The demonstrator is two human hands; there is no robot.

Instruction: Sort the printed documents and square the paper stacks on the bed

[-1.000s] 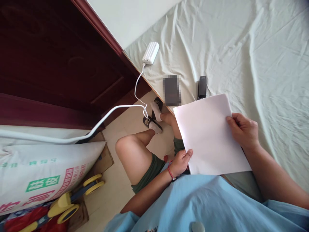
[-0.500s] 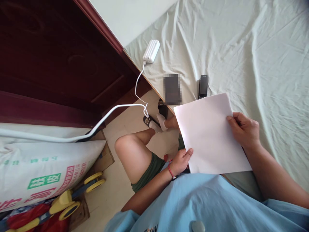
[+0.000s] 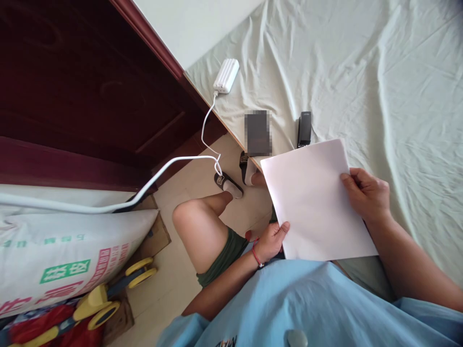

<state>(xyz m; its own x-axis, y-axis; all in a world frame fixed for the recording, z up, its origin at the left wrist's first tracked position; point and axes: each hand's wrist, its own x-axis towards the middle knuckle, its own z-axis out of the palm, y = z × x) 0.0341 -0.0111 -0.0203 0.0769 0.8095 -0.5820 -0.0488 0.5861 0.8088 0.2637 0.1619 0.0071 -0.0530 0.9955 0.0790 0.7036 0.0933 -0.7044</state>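
Note:
I sit at the edge of a bed and hold a blank white sheet of paper [image 3: 314,202] over my lap. My left hand [image 3: 272,241], with a red string at the wrist, pinches the sheet's near left edge. My right hand [image 3: 366,194] grips its right edge, thumb on top and fingers curled under. Just beyond the paper on the bed sheet [image 3: 361,72] lie a small black device [image 3: 304,128] and a dark flat object [image 3: 257,133] that is blurred out.
A white power bank [image 3: 226,76] lies near the bed's corner, its white cable [image 3: 152,176] running left over the floor. A dark wooden door [image 3: 79,86] stands at left. A printed sack [image 3: 68,250] and a yellow-wheeled toy [image 3: 108,299] sit at lower left. My slippered feet [image 3: 231,185] rest on the tiled floor.
One of my feet has shifted right, toward the bed edge. Both hands and the paper have stayed almost still.

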